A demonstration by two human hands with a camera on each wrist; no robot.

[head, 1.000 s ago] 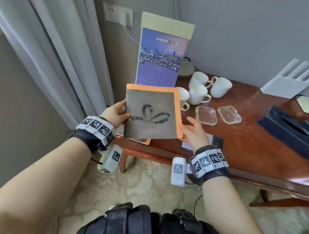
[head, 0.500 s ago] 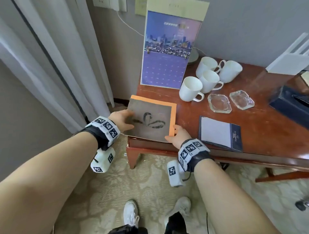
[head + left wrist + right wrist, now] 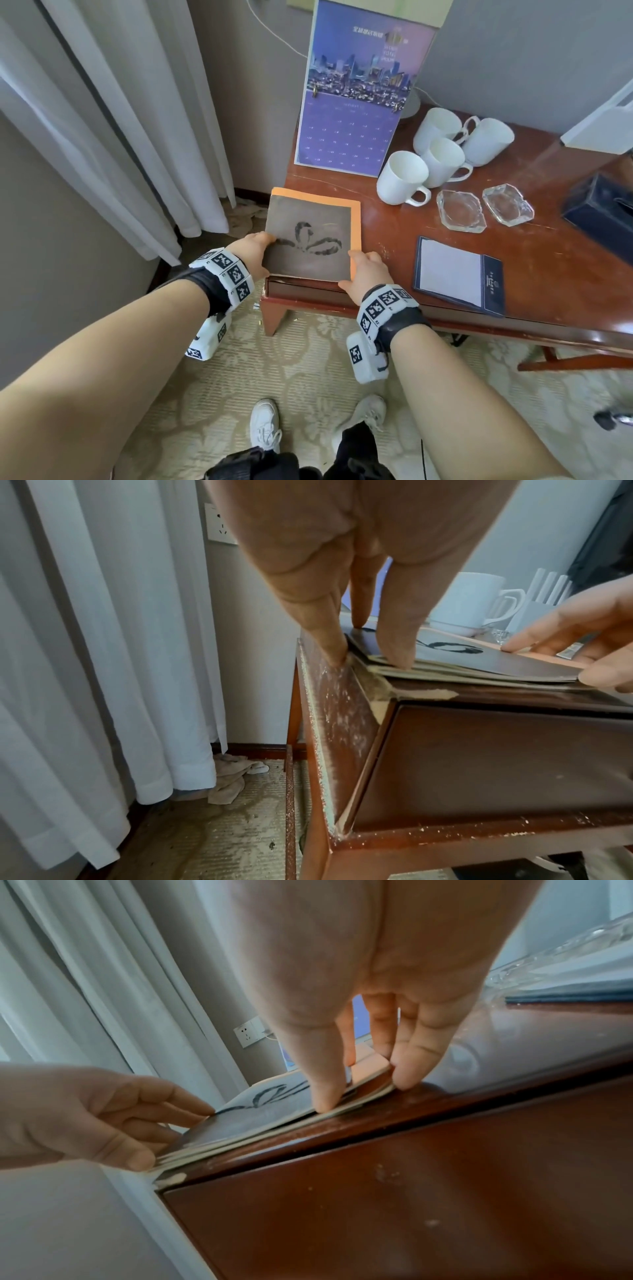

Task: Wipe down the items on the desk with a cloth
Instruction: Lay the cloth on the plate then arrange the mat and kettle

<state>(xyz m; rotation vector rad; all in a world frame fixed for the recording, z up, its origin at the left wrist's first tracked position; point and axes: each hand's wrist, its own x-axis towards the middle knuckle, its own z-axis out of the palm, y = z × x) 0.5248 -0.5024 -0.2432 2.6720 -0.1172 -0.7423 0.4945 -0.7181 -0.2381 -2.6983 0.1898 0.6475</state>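
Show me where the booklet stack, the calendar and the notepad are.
booklet stack (image 3: pixel 308 240), head view, grey top cover.
calendar (image 3: pixel 346 137), head view, purple date grid.
notepad (image 3: pixel 448 267), head view, white page.

A reddish wooden desk (image 3: pixel 445 253) stands against grey walls (image 3: pixel 513 44), white curtains (image 3: pixel 113 113) beside it, patterned carpet (image 3: pixel 267 370) below.

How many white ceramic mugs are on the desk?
4: front white ceramic mug, middle mug, back-left mug, back-right mug, clustered right of the purple calendar. None seems hidden.
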